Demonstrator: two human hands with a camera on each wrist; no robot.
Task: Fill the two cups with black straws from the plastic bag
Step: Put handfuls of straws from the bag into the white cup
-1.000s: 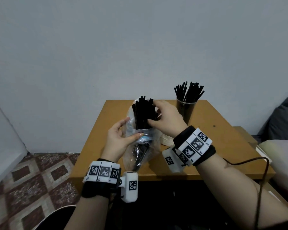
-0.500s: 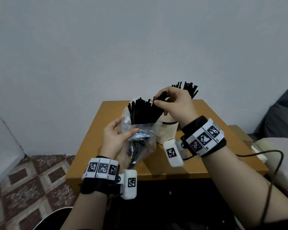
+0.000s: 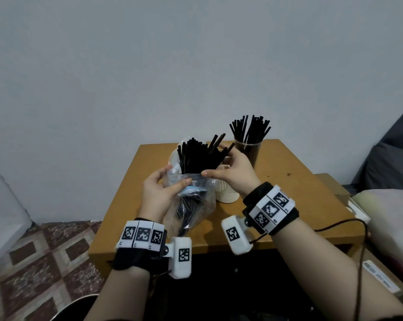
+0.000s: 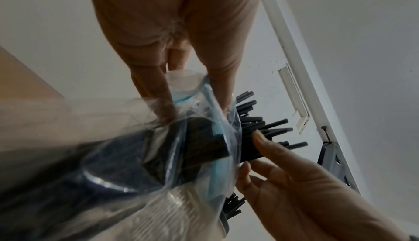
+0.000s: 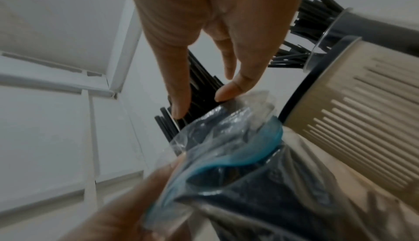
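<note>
A thin, crinkled clear plastic bag (image 3: 196, 200) with a blue seal strip is held upright above the wooden table (image 3: 300, 193); it is gripped near its mouth by the left hand (image 3: 160, 193), thumb and fingers curled round the film; a dense bundle of slim, matte black straws (image 3: 196, 156) is seen fanning out of it; the bundle's upper part is pinched by the right hand (image 3: 233, 172). Just behind, a ribbed white cup (image 3: 226, 193) is partly hidden; a clear cup (image 3: 250, 151) farther back is filled with straws.
</note>
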